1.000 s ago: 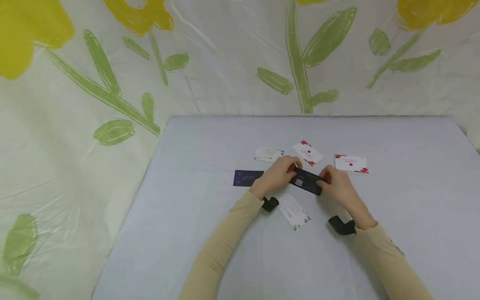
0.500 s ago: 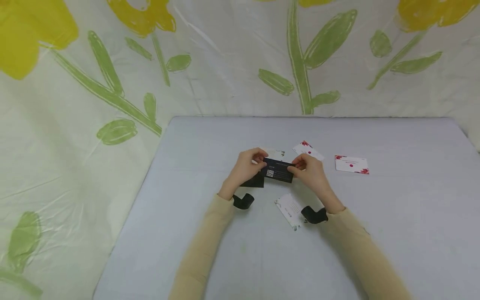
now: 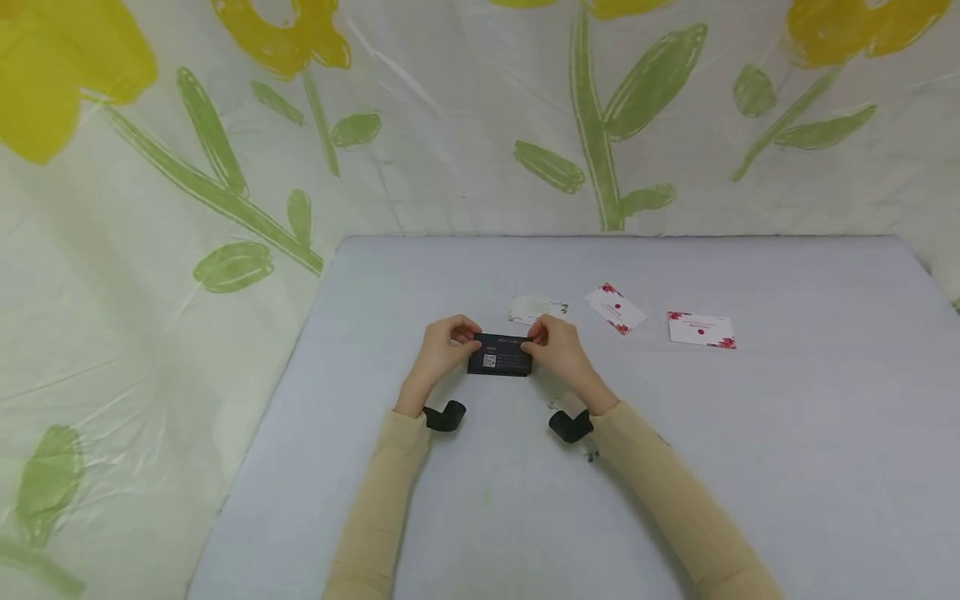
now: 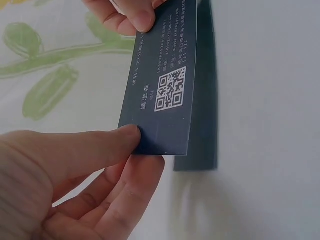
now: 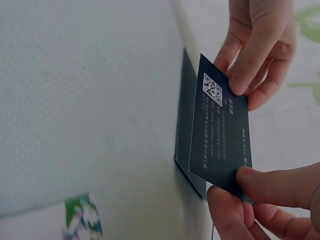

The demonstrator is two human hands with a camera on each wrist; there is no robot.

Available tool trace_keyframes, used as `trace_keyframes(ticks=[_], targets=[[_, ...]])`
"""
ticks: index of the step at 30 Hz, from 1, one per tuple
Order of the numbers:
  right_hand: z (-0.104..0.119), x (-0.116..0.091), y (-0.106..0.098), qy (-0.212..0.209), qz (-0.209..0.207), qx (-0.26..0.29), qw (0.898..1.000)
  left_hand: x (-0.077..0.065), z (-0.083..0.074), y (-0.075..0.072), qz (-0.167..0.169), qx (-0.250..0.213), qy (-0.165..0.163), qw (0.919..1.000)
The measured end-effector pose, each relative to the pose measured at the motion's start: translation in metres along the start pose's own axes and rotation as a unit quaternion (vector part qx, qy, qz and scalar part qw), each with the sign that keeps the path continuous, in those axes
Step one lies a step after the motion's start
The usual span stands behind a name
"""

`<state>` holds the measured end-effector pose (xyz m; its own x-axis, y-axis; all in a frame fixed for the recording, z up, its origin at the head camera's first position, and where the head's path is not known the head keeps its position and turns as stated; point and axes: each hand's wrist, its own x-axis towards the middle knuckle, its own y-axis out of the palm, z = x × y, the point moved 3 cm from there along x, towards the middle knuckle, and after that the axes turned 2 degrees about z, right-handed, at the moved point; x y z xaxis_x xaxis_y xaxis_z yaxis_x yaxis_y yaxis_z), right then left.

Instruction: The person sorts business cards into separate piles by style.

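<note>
Both hands hold one dark business card with a QR code and white print. My left hand pinches its left end between thumb and fingers. At the other end my right hand has the same kind of pinch. A second dark card lies flat beneath, mostly covered by the held one in the head view. Both wrist views show the held card tilted, its upper edge raised. Whether its lower edge touches the card beneath I cannot tell.
Behind the hands lie a white card with leaf corners and two white cards with red flowers, one slanted, one farther right. Another white card is largely hidden below the right wrist. A flowered sheet hangs behind the table.
Both hands have carried the dark card leftward, from above the middle white card to over the other dark card. The card has turned level with the one beneath.
</note>
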<state>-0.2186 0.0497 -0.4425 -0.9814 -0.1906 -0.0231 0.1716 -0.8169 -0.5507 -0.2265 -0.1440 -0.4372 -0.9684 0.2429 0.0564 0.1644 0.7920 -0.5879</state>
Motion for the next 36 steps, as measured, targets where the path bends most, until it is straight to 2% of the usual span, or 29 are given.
trace_keyframes(ticks=[8, 19, 29, 33, 36], targets=[[0.007, 0.006, 0.012, -0.010, 0.018, -0.077, 0.997, -0.003, 0.009, 0.002, -0.010, 0.025, -0.018, 0.9995], [0.011, 0.012, 0.018, 0.020, 0.050, -0.159, 0.986, 0.000, 0.010, 0.008, 0.008, 0.076, -0.018, 0.9969], [0.009, 0.013, 0.016, 0.024, 0.056, -0.178, 0.982, 0.002, 0.007, 0.010, 0.028, 0.133, -0.022, 0.9905], [0.009, 0.010, 0.011, 0.022, 0.063, -0.157, 0.985, 0.001, 0.004, 0.011, 0.034, 0.156, -0.028, 0.9867], [0.012, 0.003, -0.003, 0.013, 0.059, -0.131, 0.990, -0.002, -0.003, 0.010, 0.033, 0.173, -0.020, 0.9842]])
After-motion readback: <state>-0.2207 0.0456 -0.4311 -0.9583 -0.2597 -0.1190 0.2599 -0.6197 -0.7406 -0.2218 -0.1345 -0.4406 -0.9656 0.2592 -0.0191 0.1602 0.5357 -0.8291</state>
